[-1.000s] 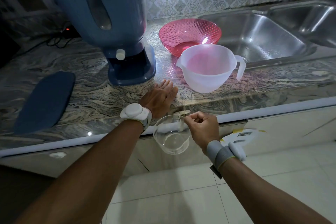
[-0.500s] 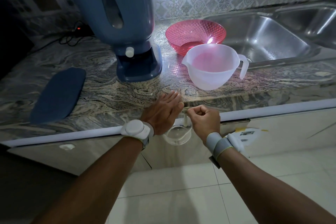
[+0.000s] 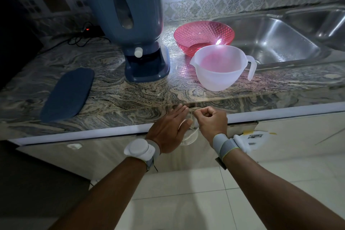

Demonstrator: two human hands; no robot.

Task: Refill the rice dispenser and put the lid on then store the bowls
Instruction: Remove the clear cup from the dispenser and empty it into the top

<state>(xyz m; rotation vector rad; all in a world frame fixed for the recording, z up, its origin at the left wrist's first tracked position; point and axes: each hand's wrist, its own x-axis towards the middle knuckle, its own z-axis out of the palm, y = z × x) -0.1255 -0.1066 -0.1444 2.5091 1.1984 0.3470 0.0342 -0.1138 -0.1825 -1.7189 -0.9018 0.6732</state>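
A tall blue rice dispenser [image 3: 130, 24] stands on the marble counter [image 3: 130, 95]. Its blue lid [image 3: 68, 93] lies flat to the left. A pink bowl [image 3: 203, 36] and a white jug-shaped bowl with a handle [image 3: 221, 67] sit to the dispenser's right. My right hand [image 3: 211, 121] pinches the rim of a small clear cup [image 3: 189, 137] just below the counter's front edge. My left hand [image 3: 168, 127], fingers straight, lies flat over the cup at the counter edge and hides most of it.
A steel sink [image 3: 270, 37] lies at the back right. Black cables and a red-lit plug [image 3: 87, 31] lie behind the dispenser. Cabinet doors [image 3: 104, 155] run below the counter, with a tiled floor [image 3: 186, 201] beneath.
My left hand has slid back from the counter top to its front edge, over the cup. The cup, once plainly visible, is now mostly hidden under my hands.
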